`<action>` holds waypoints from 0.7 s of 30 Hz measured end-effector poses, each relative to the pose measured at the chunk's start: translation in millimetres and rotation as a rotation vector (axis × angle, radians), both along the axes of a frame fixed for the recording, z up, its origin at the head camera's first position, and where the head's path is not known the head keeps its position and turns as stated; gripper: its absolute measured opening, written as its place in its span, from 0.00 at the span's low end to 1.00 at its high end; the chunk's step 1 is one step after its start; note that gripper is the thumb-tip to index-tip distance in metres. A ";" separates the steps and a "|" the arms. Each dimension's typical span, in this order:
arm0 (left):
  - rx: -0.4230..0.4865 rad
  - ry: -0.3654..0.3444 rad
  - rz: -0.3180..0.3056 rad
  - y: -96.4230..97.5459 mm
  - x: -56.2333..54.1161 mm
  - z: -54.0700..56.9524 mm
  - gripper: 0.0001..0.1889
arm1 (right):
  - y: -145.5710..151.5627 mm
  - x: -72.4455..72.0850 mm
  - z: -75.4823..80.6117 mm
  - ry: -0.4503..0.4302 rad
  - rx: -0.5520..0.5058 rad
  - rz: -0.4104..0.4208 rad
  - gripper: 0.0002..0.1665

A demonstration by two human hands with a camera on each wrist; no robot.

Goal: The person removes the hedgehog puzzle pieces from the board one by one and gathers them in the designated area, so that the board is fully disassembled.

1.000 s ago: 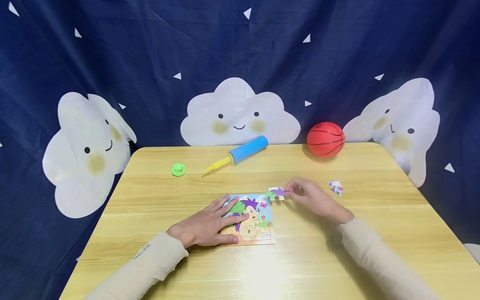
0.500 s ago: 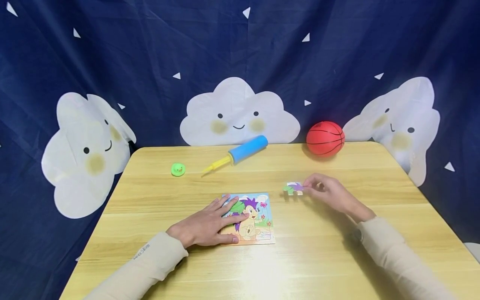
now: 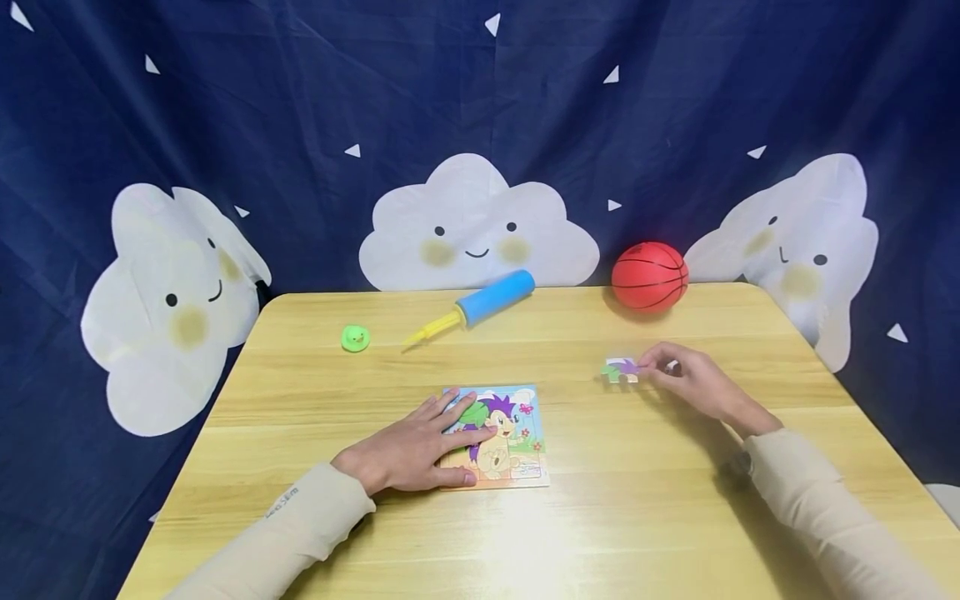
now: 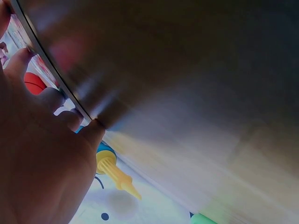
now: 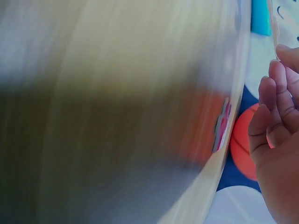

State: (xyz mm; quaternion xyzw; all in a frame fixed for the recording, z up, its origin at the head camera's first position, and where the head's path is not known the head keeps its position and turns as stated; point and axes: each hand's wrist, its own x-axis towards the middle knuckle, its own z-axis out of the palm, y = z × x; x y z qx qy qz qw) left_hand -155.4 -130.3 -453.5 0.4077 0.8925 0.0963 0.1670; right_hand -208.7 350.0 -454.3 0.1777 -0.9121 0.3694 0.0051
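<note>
A jigsaw puzzle point(image 3: 525, 454) with a purple-haired cartoon character lies flat on the table. My left hand point(image 3: 420, 446) rests on its left part with fingers spread, covering some of the picture; the left wrist view shows the fingertips on the board point(image 4: 51, 67). To the right of the puzzle, my right hand point(image 3: 693, 383) pinches a green, purple and white puzzle piece point(image 3: 619, 371) between thumb and fingers, held slightly above the table. Another puzzle piece point(image 5: 222, 126) lies on the table in the right wrist view; in the head view my right hand mostly hides it.
Toward the back of the wooden table point(image 3: 300, 500) lie a green toy duck point(image 3: 356, 338), a blue and yellow hand pump point(image 3: 491, 300) and a red ball point(image 3: 649, 277). A dark blue curtain point(image 3: 300, 92) with smiling clouds hangs behind the table's far edge.
My right hand has carried the pinched piece rightward, from the puzzle's upper right corner out over the table. My left hand has stayed in place on the puzzle.
</note>
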 end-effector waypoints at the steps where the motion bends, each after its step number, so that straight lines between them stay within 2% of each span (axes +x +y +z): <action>1: 0.002 0.000 0.000 -0.1 0.0 0.0 0.36 | 1.6 0.0 0.0 0.001 0.005 -0.004 0.05; 21: 0.012 0.003 -0.007 -0.8 0.5 1.4 0.36 | 24.4 -3.7 -4.6 -0.081 0.112 -0.038 0.08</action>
